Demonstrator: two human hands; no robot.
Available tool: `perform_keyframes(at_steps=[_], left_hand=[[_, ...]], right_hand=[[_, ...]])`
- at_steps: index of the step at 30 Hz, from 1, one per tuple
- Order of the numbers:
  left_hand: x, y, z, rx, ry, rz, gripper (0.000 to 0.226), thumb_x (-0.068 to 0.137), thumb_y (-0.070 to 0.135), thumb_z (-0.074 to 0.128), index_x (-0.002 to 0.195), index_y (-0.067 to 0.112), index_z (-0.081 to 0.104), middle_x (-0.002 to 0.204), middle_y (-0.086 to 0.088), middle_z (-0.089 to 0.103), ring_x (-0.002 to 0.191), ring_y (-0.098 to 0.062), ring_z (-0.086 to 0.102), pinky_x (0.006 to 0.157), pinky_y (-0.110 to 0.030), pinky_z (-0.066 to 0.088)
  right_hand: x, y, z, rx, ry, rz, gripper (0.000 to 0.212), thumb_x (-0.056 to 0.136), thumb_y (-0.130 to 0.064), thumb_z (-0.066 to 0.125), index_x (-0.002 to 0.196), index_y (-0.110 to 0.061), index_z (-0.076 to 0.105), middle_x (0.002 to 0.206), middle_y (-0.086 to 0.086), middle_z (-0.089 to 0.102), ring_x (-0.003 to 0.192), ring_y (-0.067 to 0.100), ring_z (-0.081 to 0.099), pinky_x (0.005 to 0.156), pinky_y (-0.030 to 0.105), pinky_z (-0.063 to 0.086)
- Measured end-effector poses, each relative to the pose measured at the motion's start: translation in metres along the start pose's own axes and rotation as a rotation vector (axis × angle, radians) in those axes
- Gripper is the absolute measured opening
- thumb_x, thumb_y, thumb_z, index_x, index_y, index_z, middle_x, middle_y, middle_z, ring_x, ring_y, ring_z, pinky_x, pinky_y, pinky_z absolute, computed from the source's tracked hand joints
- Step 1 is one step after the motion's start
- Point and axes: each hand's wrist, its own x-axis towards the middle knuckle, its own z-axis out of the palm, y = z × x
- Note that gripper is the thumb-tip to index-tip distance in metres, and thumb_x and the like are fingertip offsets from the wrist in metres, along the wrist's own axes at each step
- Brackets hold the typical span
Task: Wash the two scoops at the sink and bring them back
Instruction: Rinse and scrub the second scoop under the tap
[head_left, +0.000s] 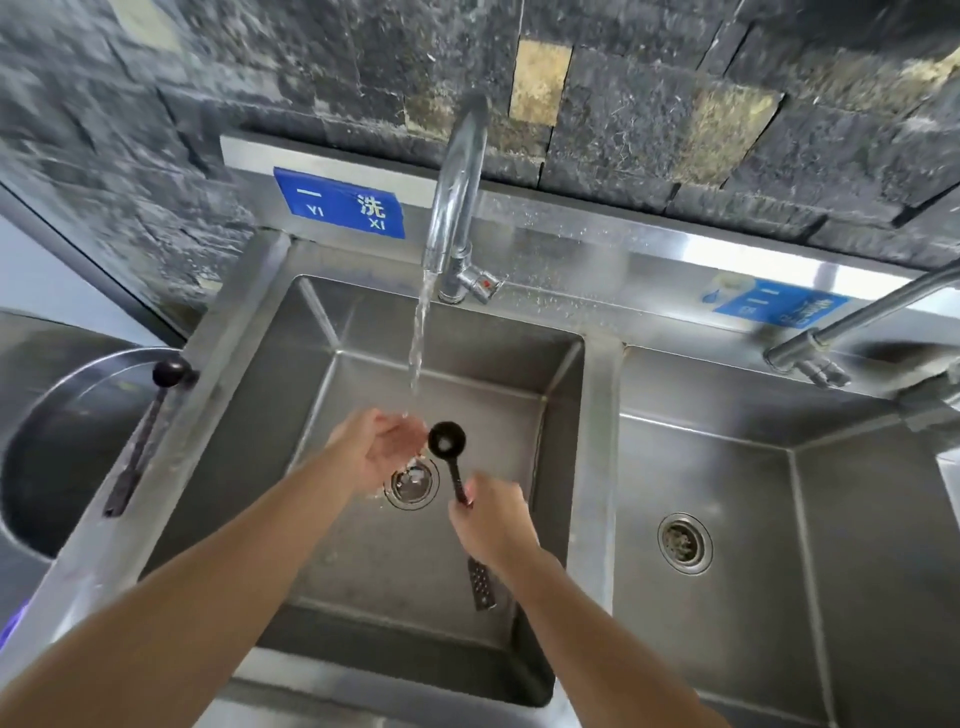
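Under the faucet (457, 197), my right hand (493, 525) clamps a scoop (447, 439); left hand (379, 447) cupped open beside it; second scoop (145, 431) rests on the sink (597, 467) rim, left.

The left steel sink basin (322, 467) is mostly free around its round drain (411, 483). The curved chrome faucet (457, 197) and its water stream (418, 343) stand over the back middle. A long black plastic scoop (148, 436) lies on the left rim, blocking that edge. The right basin (831, 519) is open.
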Motion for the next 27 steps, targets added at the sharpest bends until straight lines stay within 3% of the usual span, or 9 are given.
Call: perform_keyframes(at_steps=[4,7,10,14,18,21,23,25,27], left_hand=[[0.002,-0.001,-0.016,0.022,0.031,-0.071,0.044,0.102,0.034,0.046,0.122,-0.004,0.058,0.122,-0.026,0.065,0.094,-0.039,0.068,0.073,-0.047,0.059],[-0.003,-0.003,-0.02,-0.006,-0.092,-0.1,0.052,0.1,0.044,0.046,0.118,-0.003,0.06,0.108,-0.024,0.07,0.089,-0.037,0.07,0.066,-0.045,0.06],[-0.007,-0.006,-0.017,0.036,-0.131,-0.04,0.032,0.098,0.027,0.056,0.105,-0.003,0.065,0.097,-0.02,0.066,0.079,-0.033,0.069,0.06,-0.041,0.063],[-0.006,-0.013,-0.009,0.153,-0.131,0.0,0.007,0.095,-0.002,0.054,0.099,-0.005,0.059,0.08,-0.016,0.062,0.065,-0.023,0.06,0.052,-0.028,0.056],[-0.008,-0.019,0.004,0.332,-0.058,0.098,0.013,0.093,-0.008,0.051,0.086,-0.003,0.061,0.074,-0.016,0.06,0.061,-0.025,0.058,0.058,-0.036,0.052],[-0.009,-0.014,0.009,0.811,0.004,0.412,0.021,0.1,0.016,0.052,0.088,0.006,0.066,0.078,-0.01,0.07,0.064,-0.022,0.069,0.066,-0.037,0.061],[-0.011,-0.008,0.013,1.079,0.051,0.579,0.03,0.1,0.027,0.048,0.089,0.007,0.067,0.079,-0.01,0.071,0.066,-0.024,0.069,0.065,-0.035,0.056],[-0.015,-0.004,0.019,1.077,0.073,0.624,0.032,0.1,0.027,0.047,0.084,0.007,0.066,0.075,-0.011,0.069,0.063,-0.022,0.064,0.058,-0.03,0.048],[-0.017,-0.001,0.025,0.933,0.02,0.545,0.029,0.099,0.022,0.047,0.083,0.006,0.064,0.061,-0.007,0.059,0.045,-0.015,0.055,0.043,-0.023,0.04]], right_hand=[[0.01,-0.036,0.009,-0.042,-0.022,-0.106,0.012,0.094,-0.021,0.054,0.083,-0.014,0.053,0.08,0.007,0.061,0.063,0.021,0.052,0.054,0.029,0.038],[0.013,-0.043,0.016,-0.019,-0.049,-0.138,0.006,0.091,-0.014,0.055,0.087,-0.011,0.058,0.077,0.008,0.059,0.065,0.023,0.054,0.054,0.027,0.04],[0.013,-0.042,0.019,-0.014,-0.06,-0.131,0.005,0.089,-0.013,0.053,0.085,-0.012,0.056,0.068,-0.001,0.05,0.06,0.018,0.047,0.046,0.02,0.03],[0.012,-0.038,0.017,-0.01,-0.035,-0.165,0.037,0.089,-0.012,0.053,0.056,-0.021,0.038,0.055,-0.005,0.044,0.048,0.008,0.041,0.041,0.017,0.031],[0.009,-0.036,0.017,0.006,-0.038,-0.164,0.035,0.088,-0.014,0.054,0.057,-0.024,0.041,0.051,-0.007,0.046,0.041,0.006,0.044,0.039,0.017,0.034],[0.011,-0.033,0.012,0.132,-0.052,-0.049,0.026,0.092,-0.024,0.054,0.066,-0.027,0.052,0.057,-0.008,0.054,0.044,0.002,0.048,0.038,0.011,0.034],[0.012,-0.035,0.006,0.274,-0.083,0.032,0.017,0.092,-0.027,0.056,0.077,-0.02,0.059,0.064,-0.004,0.059,0.053,0.011,0.052,0.048,0.021,0.041],[0.012,-0.042,0.0,0.508,-0.175,0.087,0.018,0.096,-0.028,0.055,0.086,-0.013,0.057,0.064,0.0,0.058,0.051,0.014,0.05,0.054,0.028,0.041],[0.013,-0.048,-0.009,0.688,-0.292,0.11,0.027,0.102,-0.033,0.049,0.085,-0.012,0.054,0.05,-0.005,0.048,0.037,0.01,0.037,0.044,0.024,0.033]])
